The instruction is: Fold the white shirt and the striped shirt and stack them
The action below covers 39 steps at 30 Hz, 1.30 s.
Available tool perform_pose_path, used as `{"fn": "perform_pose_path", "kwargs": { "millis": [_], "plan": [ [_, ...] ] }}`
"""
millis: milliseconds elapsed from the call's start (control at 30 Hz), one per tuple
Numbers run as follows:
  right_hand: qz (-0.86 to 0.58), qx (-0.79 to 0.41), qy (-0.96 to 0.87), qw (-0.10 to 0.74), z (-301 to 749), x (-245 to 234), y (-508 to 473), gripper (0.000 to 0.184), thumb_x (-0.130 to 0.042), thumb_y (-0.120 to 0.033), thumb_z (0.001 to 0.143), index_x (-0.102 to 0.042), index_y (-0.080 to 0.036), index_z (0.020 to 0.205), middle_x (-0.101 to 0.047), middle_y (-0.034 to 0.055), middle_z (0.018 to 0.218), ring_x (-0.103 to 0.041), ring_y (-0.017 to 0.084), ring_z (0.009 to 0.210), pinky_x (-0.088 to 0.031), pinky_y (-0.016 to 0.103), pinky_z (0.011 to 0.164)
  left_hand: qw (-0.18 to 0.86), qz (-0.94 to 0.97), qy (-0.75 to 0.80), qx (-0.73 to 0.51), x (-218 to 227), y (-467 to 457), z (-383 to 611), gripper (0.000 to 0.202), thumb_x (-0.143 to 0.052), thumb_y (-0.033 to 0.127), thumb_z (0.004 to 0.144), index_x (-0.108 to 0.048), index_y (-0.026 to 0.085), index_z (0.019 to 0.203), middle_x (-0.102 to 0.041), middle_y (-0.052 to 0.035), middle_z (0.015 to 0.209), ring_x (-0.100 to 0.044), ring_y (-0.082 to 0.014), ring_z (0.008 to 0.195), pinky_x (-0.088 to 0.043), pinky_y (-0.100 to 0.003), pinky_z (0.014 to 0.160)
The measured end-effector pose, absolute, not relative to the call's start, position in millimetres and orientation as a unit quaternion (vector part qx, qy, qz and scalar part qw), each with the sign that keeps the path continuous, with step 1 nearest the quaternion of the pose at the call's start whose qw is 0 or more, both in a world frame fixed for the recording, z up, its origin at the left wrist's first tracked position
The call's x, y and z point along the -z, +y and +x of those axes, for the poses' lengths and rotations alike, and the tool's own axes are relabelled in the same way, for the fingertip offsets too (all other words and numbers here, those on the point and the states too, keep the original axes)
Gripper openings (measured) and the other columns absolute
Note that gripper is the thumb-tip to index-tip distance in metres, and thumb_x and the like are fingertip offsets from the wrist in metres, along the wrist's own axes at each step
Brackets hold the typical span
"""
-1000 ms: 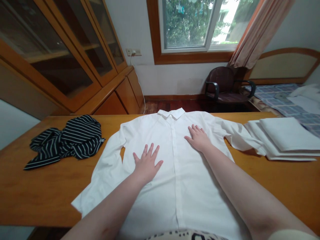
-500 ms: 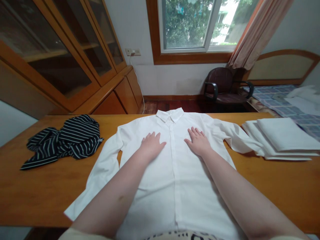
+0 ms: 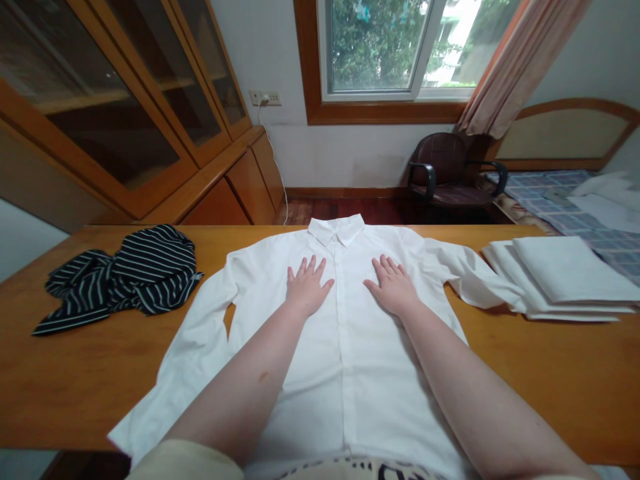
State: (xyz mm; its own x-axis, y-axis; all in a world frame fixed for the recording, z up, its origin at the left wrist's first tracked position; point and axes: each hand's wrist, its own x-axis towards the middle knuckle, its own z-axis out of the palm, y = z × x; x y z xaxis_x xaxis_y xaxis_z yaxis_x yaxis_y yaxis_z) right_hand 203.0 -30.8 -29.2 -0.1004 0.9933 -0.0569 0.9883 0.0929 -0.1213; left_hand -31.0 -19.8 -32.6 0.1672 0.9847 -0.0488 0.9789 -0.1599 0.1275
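Note:
A white long-sleeved shirt [image 3: 350, 360] lies spread flat, buttoned front up, on a wooden table [image 3: 100, 373], its collar toward the far edge. My left hand [image 3: 307, 287] rests palm down on the shirt's chest, left of the button placket, fingers stretched out. Right of the placket, at about the same height, my right hand [image 3: 393, 285] lies flat with its fingers apart. Neither hand grips the cloth. The shirt's sleeves stretch out to both sides.
A crumpled black garment with white stripes [image 3: 125, 273] lies at the table's left. A stack of folded white cloths [image 3: 565, 280] sits at the right. Beyond the table stand a dark chair [image 3: 450, 177], a wooden glass-door cabinet [image 3: 125, 120] and a bed [image 3: 575, 193].
My left hand has slid up the shirt from the lower left chest to beside the placket, level with the right hand. The right hand has barely moved.

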Motion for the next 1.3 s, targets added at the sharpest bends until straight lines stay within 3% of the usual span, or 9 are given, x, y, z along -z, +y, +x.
{"fn": "perform_pose_path", "kwargs": {
  "millis": [233, 467, 600, 667, 767, 900, 1033, 1167, 1300],
  "plan": [
    [-0.669, -0.068, -0.740, 0.023, 201.4, 28.4, -34.3, 0.074, -0.030, -0.061, 0.090, -0.024, -0.016, 0.149, -0.019, 0.0112, 0.155, -0.016, 0.025, 0.142, -0.013, 0.043, 0.113, 0.093, 0.766, 0.637, -0.004, 23.5, -22.0, -33.6, 0.067, -0.029, 0.056, 0.090, -0.021, 0.026, 0.149, -0.015, -0.0065, 0.157, -0.009, -0.0296, 0.144, -0.006, -0.060, 0.111],
    [-0.662, -0.061, -0.746, 0.028, 202.4, 27.2, -35.5, 0.074, -0.032, -0.060, 0.090, -0.025, -0.016, 0.148, -0.020, 0.0118, 0.155, -0.016, 0.026, 0.142, -0.013, 0.042, 0.113, 0.120, 0.808, 0.576, 0.027, 4.8, -49.1, -74.3, 0.063, -0.036, 0.046, 0.090, -0.027, 0.022, 0.147, -0.018, -0.0082, 0.156, -0.013, -0.0261, 0.143, -0.014, -0.046, 0.114],
    [-0.661, -0.058, -0.747, 0.034, 202.2, 27.8, -36.1, 0.074, -0.033, -0.060, 0.090, -0.026, -0.015, 0.148, -0.021, 0.0121, 0.154, -0.017, 0.026, 0.142, -0.013, 0.042, 0.113, 0.033, 0.746, 0.665, 0.002, -13.5, -76.3, -128.5, 0.059, -0.044, 0.038, 0.085, -0.040, 0.017, 0.140, -0.034, -0.0128, 0.149, -0.027, -0.0295, 0.139, -0.022, -0.046, 0.112],
    [-0.662, -0.057, -0.746, 0.035, 202.1, 28.5, -36.0, 0.074, -0.033, -0.060, 0.090, -0.026, -0.015, 0.148, -0.021, 0.0123, 0.154, -0.017, 0.026, 0.142, -0.013, 0.043, 0.113, -0.006, 0.676, 0.737, -0.013, -17.4, -91.3, -164.1, 0.058, -0.042, 0.040, 0.085, -0.045, 0.011, 0.136, -0.043, -0.0182, 0.143, -0.038, -0.0318, 0.133, -0.033, -0.046, 0.107],
    [-0.662, -0.060, -0.746, 0.033, 202.4, 29.4, -35.6, 0.073, -0.032, -0.060, 0.090, -0.025, -0.016, 0.148, -0.021, 0.0119, 0.155, -0.017, 0.026, 0.142, -0.013, 0.043, 0.113, 0.005, 0.546, 0.837, 0.034, -8.9, -111.3, -217.1, 0.065, -0.042, 0.054, 0.081, -0.049, 0.014, 0.130, -0.051, -0.0214, 0.133, -0.052, -0.0429, 0.114, -0.047, -0.057, 0.086],
    [-0.663, -0.060, -0.746, 0.032, 203.3, 30.1, -35.4, 0.073, -0.032, -0.059, 0.090, -0.025, -0.016, 0.148, -0.020, 0.0114, 0.155, -0.016, 0.026, 0.142, -0.013, 0.043, 0.113, 0.051, 0.528, 0.847, 0.025, 13.9, -119.1, -253.8, 0.064, -0.042, 0.061, 0.077, -0.060, 0.013, 0.113, -0.064, -0.0264, 0.102, -0.061, -0.0450, 0.095, -0.049, -0.057, 0.074],
    [-0.664, -0.063, -0.745, 0.028, 203.4, 29.6, -35.6, 0.074, -0.032, -0.059, 0.090, -0.025, -0.015, 0.148, -0.020, 0.0119, 0.155, -0.016, 0.026, 0.142, -0.012, 0.043, 0.113, 0.076, 0.559, 0.825, -0.032, 3.2, -99.4, -237.0, 0.053, -0.035, 0.061, 0.080, -0.065, 0.020, 0.097, -0.067, -0.0203, 0.083, -0.063, -0.0427, 0.091, -0.047, -0.058, 0.080],
    [-0.660, -0.060, -0.748, 0.032, 203.8, 29.4, -35.7, 0.073, -0.032, -0.060, 0.090, -0.025, -0.016, 0.148, -0.020, 0.0118, 0.155, -0.016, 0.025, 0.142, -0.013, 0.043, 0.113, 0.092, 0.569, 0.815, -0.062, -45.1, -71.8, -197.5, 0.041, -0.040, 0.046, 0.083, -0.064, 0.014, 0.094, -0.067, -0.0187, 0.098, -0.062, -0.0384, 0.095, -0.047, -0.053, 0.083],
    [-0.659, -0.057, -0.749, 0.035, 205.0, 30.7, -35.5, 0.074, -0.032, -0.060, 0.090, -0.025, -0.015, 0.148, -0.020, 0.0123, 0.155, -0.017, 0.026, 0.142, -0.013, 0.043, 0.113, 0.197, 0.568, 0.767, -0.225, -78.7, -51.6, -154.0, 0.039, -0.047, 0.044, 0.082, -0.063, 0.015, 0.102, -0.068, -0.0105, 0.097, -0.062, -0.0291, 0.093, -0.049, -0.042, 0.083]
  ]
}}
